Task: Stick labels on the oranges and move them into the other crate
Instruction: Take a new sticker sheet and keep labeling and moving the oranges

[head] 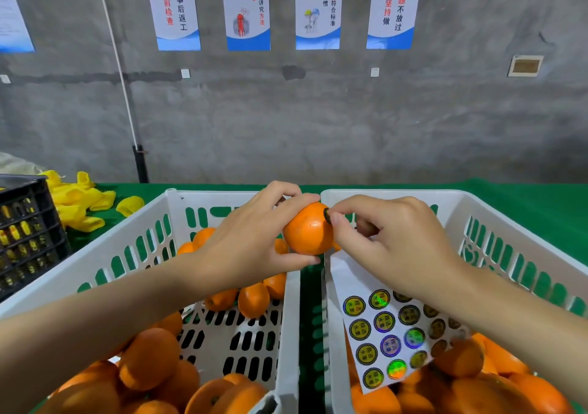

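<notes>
Orange fruit sits gripped in my left hand above the white crates' meeting rims, my right hand pinching a label against it.

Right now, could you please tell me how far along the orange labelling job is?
Done, apparently: loose oranges lie in the right white slotted plastic crate under the white sheet of round stickers, though I cannot see labels on them. In hand: the left hand holds one round orange while the right hand pinches a dark round label onto it. Left: many oranges sit in the left white slotted plastic crate.
</notes>
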Tool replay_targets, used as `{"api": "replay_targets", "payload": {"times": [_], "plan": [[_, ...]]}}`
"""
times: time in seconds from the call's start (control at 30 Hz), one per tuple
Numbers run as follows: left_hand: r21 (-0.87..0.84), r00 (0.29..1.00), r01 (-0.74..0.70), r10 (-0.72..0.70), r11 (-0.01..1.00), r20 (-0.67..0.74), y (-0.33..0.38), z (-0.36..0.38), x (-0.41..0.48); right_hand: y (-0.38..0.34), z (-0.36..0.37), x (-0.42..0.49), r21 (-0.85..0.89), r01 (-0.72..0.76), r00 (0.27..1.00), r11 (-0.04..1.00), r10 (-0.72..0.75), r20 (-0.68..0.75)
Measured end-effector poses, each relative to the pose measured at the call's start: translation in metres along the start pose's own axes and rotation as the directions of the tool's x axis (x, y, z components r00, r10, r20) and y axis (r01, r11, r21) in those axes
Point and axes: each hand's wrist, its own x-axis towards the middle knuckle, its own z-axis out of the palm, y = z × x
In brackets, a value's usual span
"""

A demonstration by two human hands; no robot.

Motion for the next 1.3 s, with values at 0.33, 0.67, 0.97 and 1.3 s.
{"api": "replay_targets", "payload": {"times": [0.33,0.67,0.97,1.3], "plan": [[-0.028,0.999,0.037,-0.036,0.999,0.038,-0.001,0.001,-0.001,0.006,0.002,-0.001,0.148,-0.155,0.984,0.977,0.139,0.111],[-0.048,0.994,0.069,-0.065,0.996,0.084,0.003,0.0,0.001,0.007,-0.002,0.003,0.216,-0.207,0.978,0.954,0.203,0.044],[-0.149,0.959,-0.104,0.139,0.983,0.249,0.039,0.0,0.006,0.013,-0.009,0.016,0.439,-0.344,0.912,0.83,0.407,-0.055],[-0.51,0.955,0.176,-0.02,0.842,0.296,0.042,-0.011,0.002,0.034,0.004,0.012,0.321,-0.463,0.873,0.826,0.487,0.007]]}}
